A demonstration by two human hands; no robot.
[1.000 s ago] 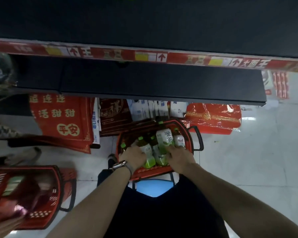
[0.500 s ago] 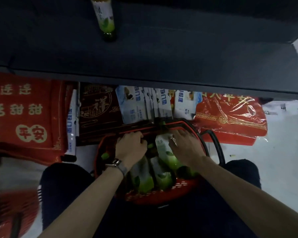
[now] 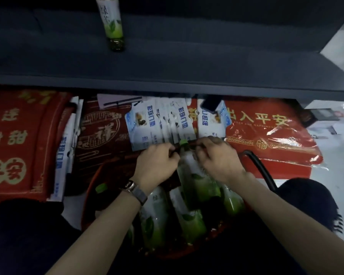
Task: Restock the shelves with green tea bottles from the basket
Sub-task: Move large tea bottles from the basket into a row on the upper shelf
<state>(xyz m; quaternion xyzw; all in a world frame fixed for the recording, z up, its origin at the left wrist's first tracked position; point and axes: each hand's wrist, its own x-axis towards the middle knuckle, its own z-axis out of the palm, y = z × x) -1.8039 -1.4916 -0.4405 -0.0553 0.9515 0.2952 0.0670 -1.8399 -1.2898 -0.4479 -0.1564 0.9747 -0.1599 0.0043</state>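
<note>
A person low before a dark shelf (image 3: 187, 62) reaches with both hands into a red basket (image 3: 87, 205) of green tea. The left hand (image 3: 157, 163) and the right hand (image 3: 216, 158) flank the neck of a green-capped bottle (image 3: 187, 163) lying at the basket's far end. The fingers of both hands are curled, but knuckles and blur hide the contact, so it cannot be told whether either hand has the bottle in its grasp or merely closes beside it. More bottles (image 3: 189, 215) lie packed side by side beneath the wrists, while a single bottle (image 3: 112, 24) stands on the shelf above. The job looks to be at an early stage, with most stock yet to go up. The risks appear plain. A smooth bottle taken only by its narrow neck could slip and drop back on the rest. Drawing it from a tight pack could drag a neighbour over the rim. A hasty lift past the shelf's front edge could knock the bottle against it or topple the one standing there. Red mats (image 3: 18, 143) and blue-and-white packets (image 3: 141, 126) crowd the space behind.
</note>
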